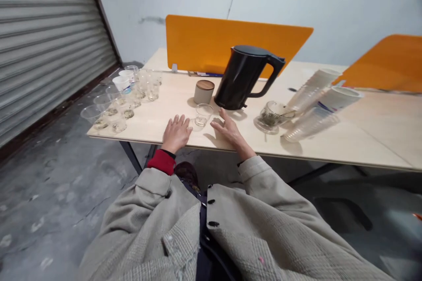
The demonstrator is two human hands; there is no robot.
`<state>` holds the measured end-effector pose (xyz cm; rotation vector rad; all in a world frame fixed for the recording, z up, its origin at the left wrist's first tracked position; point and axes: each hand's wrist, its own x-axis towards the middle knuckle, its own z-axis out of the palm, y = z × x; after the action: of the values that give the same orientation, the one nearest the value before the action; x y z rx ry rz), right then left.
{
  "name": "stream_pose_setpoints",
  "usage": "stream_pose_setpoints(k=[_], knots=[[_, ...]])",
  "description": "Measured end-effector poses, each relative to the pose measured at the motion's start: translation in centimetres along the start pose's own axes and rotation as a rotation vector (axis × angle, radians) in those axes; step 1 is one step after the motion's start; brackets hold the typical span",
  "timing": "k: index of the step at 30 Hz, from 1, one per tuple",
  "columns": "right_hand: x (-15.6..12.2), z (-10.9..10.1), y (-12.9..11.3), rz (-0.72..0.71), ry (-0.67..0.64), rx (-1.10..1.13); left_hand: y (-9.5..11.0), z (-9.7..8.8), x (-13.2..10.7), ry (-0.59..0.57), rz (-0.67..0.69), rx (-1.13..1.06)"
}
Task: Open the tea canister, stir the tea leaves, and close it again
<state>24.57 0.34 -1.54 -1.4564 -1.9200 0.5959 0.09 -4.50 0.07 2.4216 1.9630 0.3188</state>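
Between my hands a clear plastic cup [203,115] stands upright near the table's front edge. My left hand [177,133] lies flat on the tabletop to its left, fingers stretched out and holding nothing. On the cup's other side, my right hand [228,129] is open, thumb and fingers apart, close to the cup but not around it. Behind the cup are a grey canister [203,93] with a wooden lid and a black electric kettle [242,77], its handle toward the right. To the right, a glass cup [272,115] with dark leaves inside rests on a saucer.
Several clear cups [114,109] with leafy bits in them crowd the table's left end, with white paper cups [121,82] behind. Two stacks of cups [321,114] lean at the right. An orange divider [201,46] stands along the back of the table [362,140].
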Motion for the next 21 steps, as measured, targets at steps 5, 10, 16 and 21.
stream_pose_setpoints(k=[5,10,16,21], knots=[[2.1,1.8,-1.4,-0.051,0.045,0.229,0.2,-0.1,-1.5,0.060,0.020,-0.003],[3.4,2.9,-2.5,-0.057,0.046,0.311,0.0,0.4,-1.4,0.094,0.040,-0.036],[4.7,2.7,-3.7,-0.080,0.028,0.243,0.1,0.7,-1.4,0.121,0.026,-0.090],[8.1,3.6,-7.2,-0.133,0.005,0.221,0.2,0.8,-1.2,0.110,0.035,-0.092]])
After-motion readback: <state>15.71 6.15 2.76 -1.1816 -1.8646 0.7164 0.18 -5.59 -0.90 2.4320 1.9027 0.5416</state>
